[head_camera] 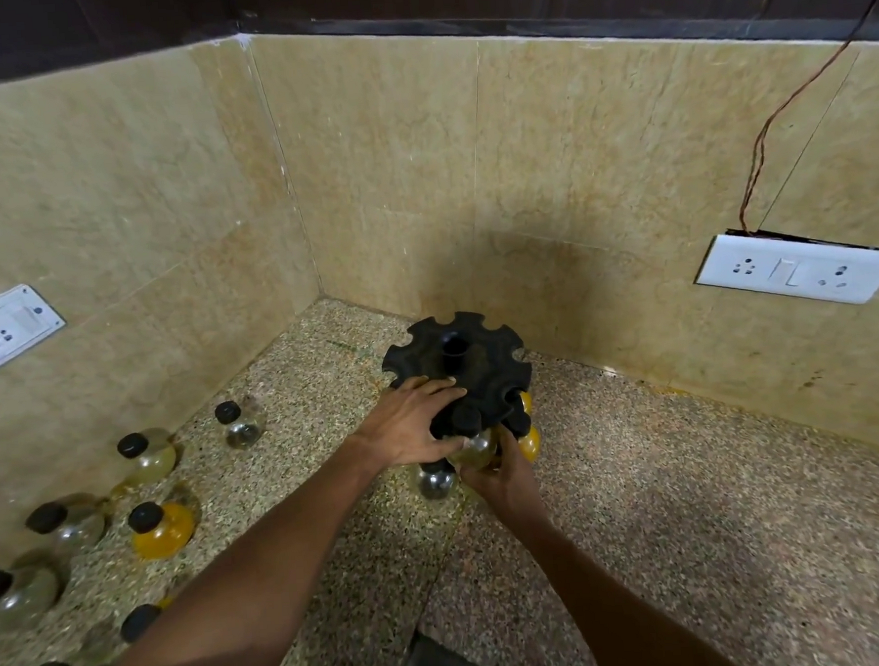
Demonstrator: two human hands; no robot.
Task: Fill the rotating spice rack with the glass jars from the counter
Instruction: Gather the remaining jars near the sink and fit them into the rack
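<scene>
The black rotating spice rack [485, 350] stands in the counter corner, its notched top disc facing me. My left hand [412, 427] lies flat on the rack's near-left edge, fingers spread over the disc. My right hand [503, 475] grips a round glass jar with pale yellowish contents [473, 451] at a front slot under the disc. Two orange-filled jars [531, 443] hang in slots to the right, and a clear jar [435, 482] sits low at the front left. Several black-capped glass jars stand on the counter at left, among them an orange one [162, 530] and a clear one [242, 424].
Beige tiled walls close the corner behind and left of the rack. A white socket plate [796, 275] with a brown wire sits on the right wall, another socket [7, 328] on the left wall. The speckled stone counter [669, 499] stretches to the right.
</scene>
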